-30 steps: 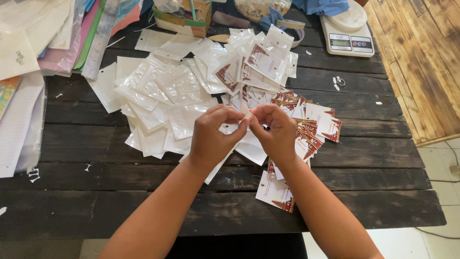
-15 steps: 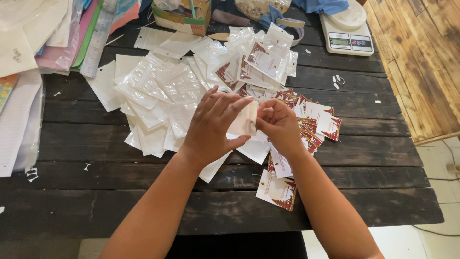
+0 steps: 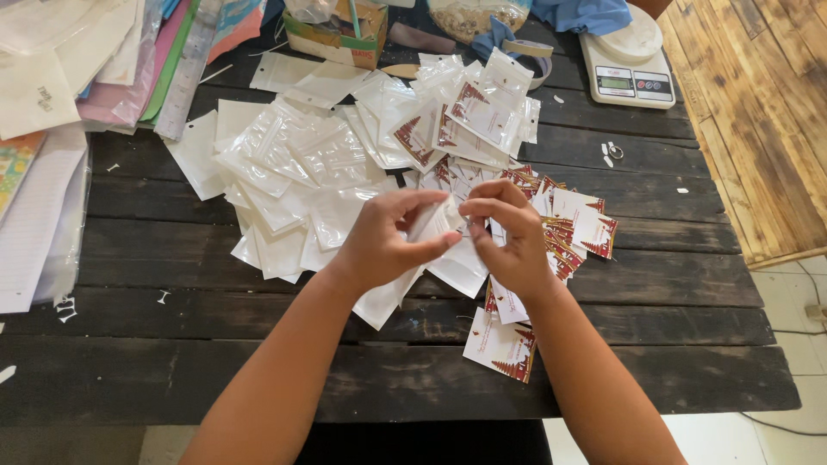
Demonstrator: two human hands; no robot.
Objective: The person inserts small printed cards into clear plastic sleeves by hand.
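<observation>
From the head camera I look down on my two hands meeting over the middle of a dark plank table [image 3: 172, 370]. My left hand [image 3: 379, 245] is curled around a small clear plastic pouch [image 3: 439, 220], thumb on the near face and fingers behind it, so that hand is closed on the pouch. My right hand [image 3: 508, 237] touches the same pouch from three o'clock, its thumb and forefinger pinched narrow at the pouch's edge; I cannot tell whether they hold anything small between them. The pouch sits just above the table, tilted, between both hands. Under and behind the hands, toward eleven o'clock, a loose heap of empty clear pouches [image 3: 284, 172] spreads over the boards. At twelve o'clock lies a pile of filled pouches [image 3: 474, 112] with red and white cards inside. At three o'clock, just beside my right hand, printed red and white cards [image 3: 577, 228] fan out, and one more card [image 3: 504, 344] lies near my right forearm at five o'clock. Far off at one o'clock stands a white kitchen scale [image 3: 629, 65]. At twelve o'clock on the far edge sits a small cardboard box [image 3: 336, 30]. At ten o'clock a stack of coloured paper sheets [image 3: 103, 69] covers the table's corner.
</observation>
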